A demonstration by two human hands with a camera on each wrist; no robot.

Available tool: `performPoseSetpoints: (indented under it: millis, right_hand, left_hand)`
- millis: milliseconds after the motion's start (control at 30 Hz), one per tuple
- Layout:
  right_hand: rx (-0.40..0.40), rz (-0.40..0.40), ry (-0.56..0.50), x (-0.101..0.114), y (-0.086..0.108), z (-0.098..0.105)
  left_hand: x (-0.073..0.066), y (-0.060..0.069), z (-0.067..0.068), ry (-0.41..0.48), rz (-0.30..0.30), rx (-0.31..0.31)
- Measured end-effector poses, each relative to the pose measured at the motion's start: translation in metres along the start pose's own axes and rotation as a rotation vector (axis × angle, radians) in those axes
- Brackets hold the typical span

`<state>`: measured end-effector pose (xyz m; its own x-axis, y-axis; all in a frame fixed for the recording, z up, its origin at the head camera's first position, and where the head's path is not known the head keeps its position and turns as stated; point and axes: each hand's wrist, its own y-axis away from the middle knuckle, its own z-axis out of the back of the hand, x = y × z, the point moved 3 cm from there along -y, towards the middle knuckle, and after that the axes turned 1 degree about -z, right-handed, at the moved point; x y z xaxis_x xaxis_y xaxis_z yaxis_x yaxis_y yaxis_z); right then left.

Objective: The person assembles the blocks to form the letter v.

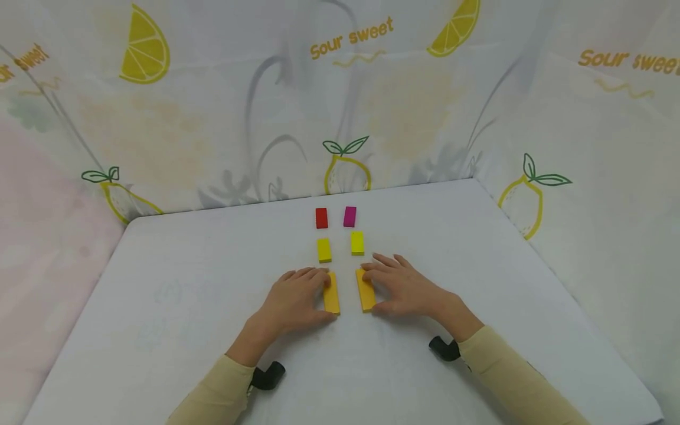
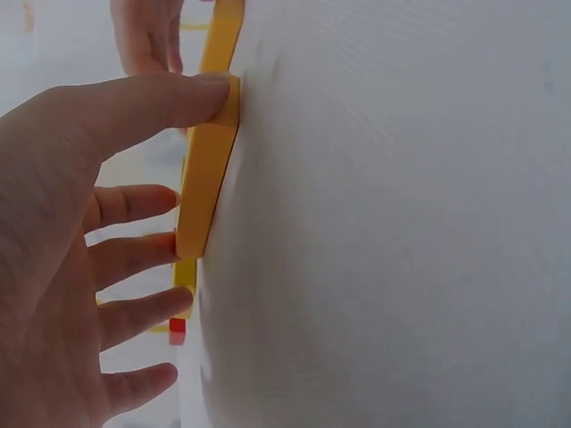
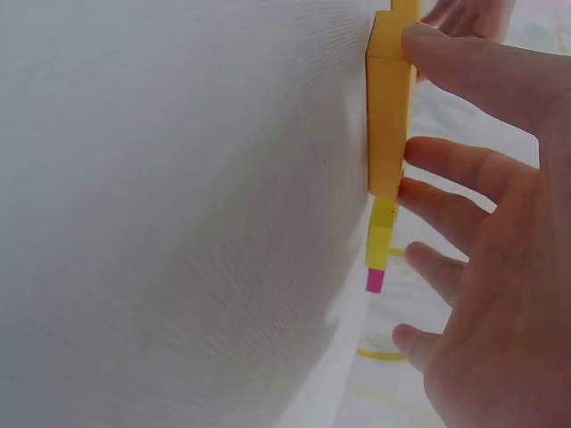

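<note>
Two long orange-yellow blocks lie side by side on the white table, with a gap between them. My left hand (image 1: 297,298) holds the left long block (image 1: 332,295), thumb at its near end and fingers at its far end. The left wrist view shows the thumb on that block (image 2: 207,174). My right hand (image 1: 404,288) pinches the right long block (image 1: 365,292) in the same way. In the right wrist view this block (image 3: 387,120) lies between the thumb and the first fingers; the other fingers are spread.
Beyond the hands lie two smaller yellow blocks, one left (image 1: 324,251) and one right (image 1: 358,243). Farther back are a red block (image 1: 321,218) and a magenta block (image 1: 349,216). A lemon-print curtain (image 1: 212,118) surrounds the white tabletop (image 1: 212,260).
</note>
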<state>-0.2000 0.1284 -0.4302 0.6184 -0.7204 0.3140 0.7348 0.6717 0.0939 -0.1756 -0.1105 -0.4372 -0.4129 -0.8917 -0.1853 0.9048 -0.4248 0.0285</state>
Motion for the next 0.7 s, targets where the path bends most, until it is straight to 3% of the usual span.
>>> performPoseSetpoints:
  millis: [700]
  right_hand:
    - [0.015, -0.022, -0.011, 0.002, 0.001, 0.000]
  left_hand:
    - [-0.009, 0.018, 0.007, 0.034, 0.084, -0.068]
